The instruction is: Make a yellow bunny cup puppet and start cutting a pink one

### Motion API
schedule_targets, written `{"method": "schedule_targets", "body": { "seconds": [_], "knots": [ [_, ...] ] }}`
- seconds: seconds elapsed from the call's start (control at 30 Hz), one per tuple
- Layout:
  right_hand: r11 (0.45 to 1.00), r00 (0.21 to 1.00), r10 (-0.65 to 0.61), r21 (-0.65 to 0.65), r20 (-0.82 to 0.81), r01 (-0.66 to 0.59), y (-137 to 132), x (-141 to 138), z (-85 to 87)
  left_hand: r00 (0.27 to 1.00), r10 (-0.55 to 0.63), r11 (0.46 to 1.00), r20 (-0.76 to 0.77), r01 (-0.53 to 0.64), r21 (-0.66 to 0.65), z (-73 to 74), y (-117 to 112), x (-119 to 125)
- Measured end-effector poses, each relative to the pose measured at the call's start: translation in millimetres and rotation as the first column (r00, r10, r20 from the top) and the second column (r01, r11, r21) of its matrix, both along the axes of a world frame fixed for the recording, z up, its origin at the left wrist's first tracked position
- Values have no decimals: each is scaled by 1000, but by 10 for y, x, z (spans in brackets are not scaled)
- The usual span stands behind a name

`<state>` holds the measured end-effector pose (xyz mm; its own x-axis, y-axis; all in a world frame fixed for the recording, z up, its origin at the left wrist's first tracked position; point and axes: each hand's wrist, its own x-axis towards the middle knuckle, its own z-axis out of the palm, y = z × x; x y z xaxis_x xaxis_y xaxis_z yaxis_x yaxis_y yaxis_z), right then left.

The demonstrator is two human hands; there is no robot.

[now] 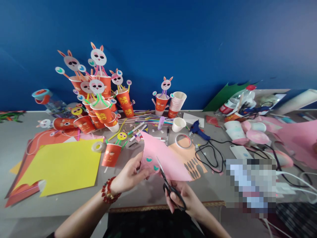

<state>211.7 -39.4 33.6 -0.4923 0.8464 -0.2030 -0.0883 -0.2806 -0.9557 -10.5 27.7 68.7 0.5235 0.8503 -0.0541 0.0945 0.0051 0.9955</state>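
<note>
My left hand pinches the lower left edge of a pink paper sheet. Two drawn circles with teal heart-like marks show on the sheet beside my fingers. My right hand has its fingers through the black handles of a pair of scissors. The blades are parted slightly and lie at the sheet beside the circles; whether they are cutting into it I cannot tell. Left of the sheet, a red paper cup with a yellow face on top stands close to my left hand.
Decorated rabbit cups crowd the back left. Yellow paper lies at left, with a tape roll on its edge. Behind the pink sheet are a white cup, a ring of tape and a blue glue gun with a trailing black cable.
</note>
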Motion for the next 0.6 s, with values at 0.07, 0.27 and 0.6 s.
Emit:
{"method": "schedule_targets", "body": {
  "seconds": [0.07, 0.27, 0.6],
  "knots": [
    [1000, 1000, -10, -12, -9, 10, -22, -1, -42, 1000, 4, 1000, 18, -4, -13, -17, 0, 0],
    [991, 992, -8, -137, -127, -10, -106, -4, -157, 993, 96, 995, 63, -97, 18, -146, 31, 20],
    [979, 985, 93, -191, 145, -64, -49, 134, -38, 975, 221, 974, 10, -222, 49, -242, 58, -6]
  ]
}}
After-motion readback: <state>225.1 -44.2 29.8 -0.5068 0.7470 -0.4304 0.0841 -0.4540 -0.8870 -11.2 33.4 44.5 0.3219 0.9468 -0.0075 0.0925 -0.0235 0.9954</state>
